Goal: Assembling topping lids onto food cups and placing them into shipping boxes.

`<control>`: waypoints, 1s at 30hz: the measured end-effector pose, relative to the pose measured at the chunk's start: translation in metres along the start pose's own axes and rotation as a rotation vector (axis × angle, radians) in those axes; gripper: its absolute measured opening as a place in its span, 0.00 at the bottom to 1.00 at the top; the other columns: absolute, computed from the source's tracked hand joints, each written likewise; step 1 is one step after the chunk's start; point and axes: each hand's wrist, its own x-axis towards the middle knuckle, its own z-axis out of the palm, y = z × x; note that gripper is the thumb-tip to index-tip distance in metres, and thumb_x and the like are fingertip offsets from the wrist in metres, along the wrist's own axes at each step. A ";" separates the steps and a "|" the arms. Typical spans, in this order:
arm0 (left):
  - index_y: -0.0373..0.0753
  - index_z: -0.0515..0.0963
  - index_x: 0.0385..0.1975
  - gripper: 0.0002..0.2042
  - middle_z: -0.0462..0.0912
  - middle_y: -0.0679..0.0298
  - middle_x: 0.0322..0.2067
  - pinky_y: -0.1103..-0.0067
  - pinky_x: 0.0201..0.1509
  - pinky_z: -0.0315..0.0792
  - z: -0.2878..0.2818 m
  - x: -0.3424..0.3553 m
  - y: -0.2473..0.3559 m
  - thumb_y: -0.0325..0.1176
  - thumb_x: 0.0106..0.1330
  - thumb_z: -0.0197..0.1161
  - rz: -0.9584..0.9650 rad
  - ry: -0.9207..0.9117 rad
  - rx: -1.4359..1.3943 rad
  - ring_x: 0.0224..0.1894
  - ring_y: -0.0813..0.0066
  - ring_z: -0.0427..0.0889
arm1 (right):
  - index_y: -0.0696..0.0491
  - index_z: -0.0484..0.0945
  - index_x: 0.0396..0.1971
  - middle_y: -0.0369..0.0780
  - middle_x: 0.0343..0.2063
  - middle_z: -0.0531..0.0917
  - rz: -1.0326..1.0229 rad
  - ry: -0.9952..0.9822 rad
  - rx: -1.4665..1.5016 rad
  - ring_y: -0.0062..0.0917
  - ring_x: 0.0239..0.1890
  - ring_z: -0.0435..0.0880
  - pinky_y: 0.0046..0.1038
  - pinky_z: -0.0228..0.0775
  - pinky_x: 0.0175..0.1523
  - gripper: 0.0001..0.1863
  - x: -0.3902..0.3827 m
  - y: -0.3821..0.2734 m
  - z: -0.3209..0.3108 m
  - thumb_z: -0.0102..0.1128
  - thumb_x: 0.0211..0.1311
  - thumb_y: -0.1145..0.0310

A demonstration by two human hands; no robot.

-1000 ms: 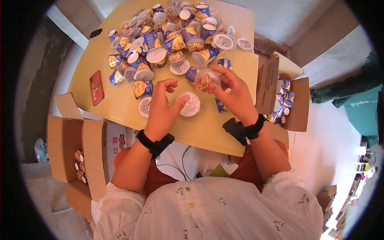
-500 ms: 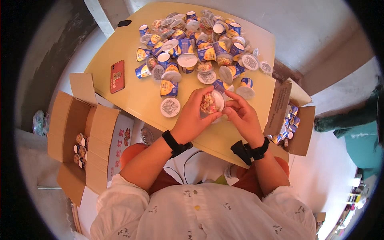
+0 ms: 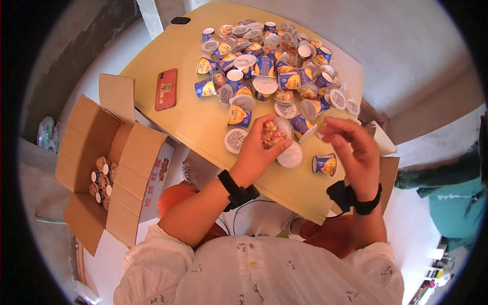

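Note:
In my left hand (image 3: pixel 259 152) is a clear plastic cup (image 3: pixel 273 134) of yellow and pink cereal pieces, thumb and fingers wrapped round its side. A round white lid (image 3: pixel 290 155) shows right beside my thumb; whether it belongs to the held cup I cannot tell. My right hand (image 3: pixel 356 150) is lifted apart from it, fingers curved with a gap to the thumb. I see nothing plainly held there. Left of the right wrist, a blue-and-yellow cup (image 3: pixel 324 164) lies tipped on the yellow table (image 3: pixel 300 190).
A heap of blue-and-yellow cups and clear cereal cups (image 3: pixel 264 66) covers the far table. A red phone (image 3: pixel 166 89) lies to its left. An open cardboard box (image 3: pixel 122 178) with several cups stands at the left; another box (image 3: pixel 389 175) is partly hidden behind my right arm.
My right hand has left the cereal cup and moved right. My left hand keeps hold of that cup. A tipped blue-and-yellow cup now shows beside my right hand. The whole view has shifted.

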 end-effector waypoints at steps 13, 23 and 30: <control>0.36 0.62 0.65 0.33 0.73 0.60 0.54 0.78 0.59 0.72 -0.008 0.002 -0.004 0.39 0.66 0.72 -0.110 0.069 -0.096 0.54 0.76 0.74 | 0.56 0.81 0.53 0.39 0.41 0.87 -0.205 -0.293 -0.292 0.21 0.43 0.84 0.25 0.75 0.48 0.17 0.224 0.061 0.062 0.64 0.68 0.66; 0.36 0.61 0.65 0.33 0.72 0.59 0.54 0.79 0.58 0.72 -0.025 0.001 0.008 0.39 0.67 0.71 -0.194 0.070 -0.278 0.53 0.76 0.75 | 0.51 0.81 0.53 0.48 0.51 0.83 -0.277 -0.528 -0.852 0.41 0.53 0.82 0.40 0.74 0.57 0.28 0.270 0.143 0.130 0.72 0.54 0.53; 0.35 0.61 0.65 0.32 0.73 0.59 0.54 0.79 0.58 0.73 -0.029 -0.003 0.004 0.37 0.67 0.71 -0.177 0.071 -0.182 0.53 0.77 0.75 | 0.55 0.82 0.52 0.48 0.48 0.85 0.038 -0.504 -0.805 0.40 0.52 0.83 0.38 0.75 0.57 0.33 0.286 0.129 0.128 0.68 0.58 0.42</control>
